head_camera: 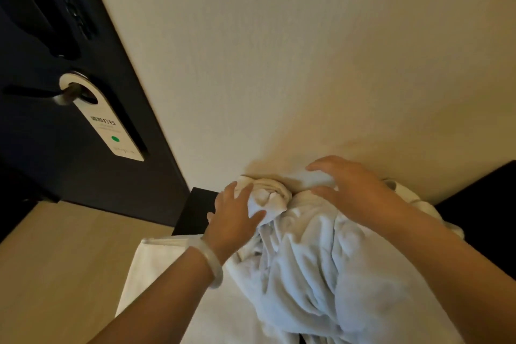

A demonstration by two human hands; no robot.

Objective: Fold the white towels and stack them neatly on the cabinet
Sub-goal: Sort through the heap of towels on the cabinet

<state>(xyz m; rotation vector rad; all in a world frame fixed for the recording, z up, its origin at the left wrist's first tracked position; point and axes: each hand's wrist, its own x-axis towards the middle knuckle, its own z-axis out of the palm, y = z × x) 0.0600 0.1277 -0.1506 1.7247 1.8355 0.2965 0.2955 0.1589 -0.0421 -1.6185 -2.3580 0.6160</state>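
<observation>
Nearest, below both wrists: towel [321, 260], white, crumpled, falling toward the camera in deep folds. Long axis near to far, from the bottom edge up to the hands. Left of it, under the left forearm: cloth [156, 265], white, flat, smooth. Possibly a second towel, not certain. On the left wrist: bracelet [215, 265], pale.

Further out: left hand [237, 218], fingers straight and spread, laid on the left flank of a tight bunch [272, 195] at the towel's far end. Nothing pinched, nothing closed round. Right of the bunch: right hand [354, 193], wide open, fingers fanned and lightly bent, palm down over the towel's far right part. Touching or just above, impossible to tell. Bunch between the two hands, nearer the left, just past its fingertips.

Likely next: grip the bunch with the left, find an edge with the right, draw apart sideways to spread the towel. No fold made so far, to judge by the crumple.

Beyond the hands: cabinet [195, 209], dark, showing just left of the left hand and again well right of the right hand. Towel seemingly on top of it, pushed against the wall [279, 64], pale. Far left: door [42, 162], dark, with handle [65, 96] and tag [111, 126] hung on it.

Count:
- Hands: two.
- Bracelet: one.
- Crumpled towel: one heap, pieces inside not countable.
- Flat cloth: one.
- Folded towels: none in view.
- Tag: one.
</observation>
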